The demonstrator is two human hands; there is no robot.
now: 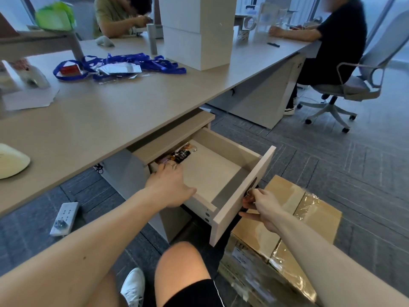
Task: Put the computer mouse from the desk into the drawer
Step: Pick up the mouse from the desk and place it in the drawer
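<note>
The drawer (241, 193) under the desk stands pulled out, its pale floor mostly bare. My left hand (170, 187) reaches into its back left corner, palm down, with the fingers curled under the desk edge. I cannot tell what is beneath the palm. No computer mouse shows in plain sight. My right hand (259, 204) grips the dark handle (252, 185) on the drawer's front panel. A dark snack packet (182, 155) lies at the back of the drawer, just beyond my left fingers.
A cardboard box (287, 224) stands on the floor against the drawer front. A power strip (64, 218) lies on the carpet to the left. Blue lanyards (124, 65), white boxes (197, 32) and a cream rounded object (11, 160) are on the desk (99, 120). Two people sit at the far side.
</note>
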